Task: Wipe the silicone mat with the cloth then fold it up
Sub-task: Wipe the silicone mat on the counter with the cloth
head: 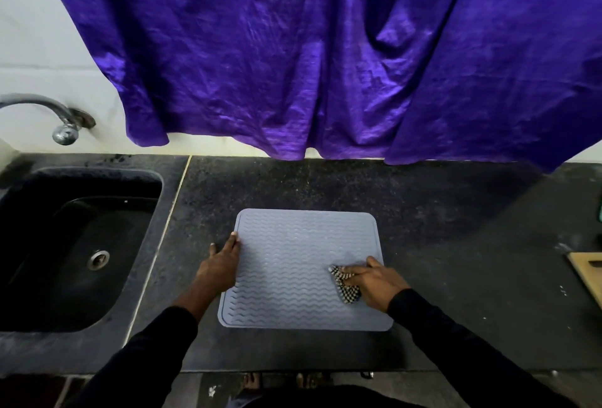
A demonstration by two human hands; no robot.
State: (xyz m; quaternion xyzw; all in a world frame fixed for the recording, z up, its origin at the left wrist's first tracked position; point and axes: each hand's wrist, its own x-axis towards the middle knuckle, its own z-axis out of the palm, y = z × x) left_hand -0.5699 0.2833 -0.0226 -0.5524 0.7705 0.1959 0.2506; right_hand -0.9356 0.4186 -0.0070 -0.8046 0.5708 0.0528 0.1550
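A grey-blue silicone mat (pixel 293 254) with a wavy ribbed pattern lies flat on the dark counter. My left hand (pixel 221 264) rests on the mat's left edge with fingers straight, pressing it down. My right hand (pixel 371 280) is at the mat's right side and holds a bunched black-and-white checkered cloth (pixel 345 283) against the mat surface. Part of the cloth is hidden under my fingers.
A black sink (pixel 65 244) with a metal drain is set in the counter at the left, with a chrome tap (pixel 62 124) above it. A purple curtain (pixel 325 65) hangs behind the counter. A wooden board's corner (pixel 586 267) shows at the right edge.
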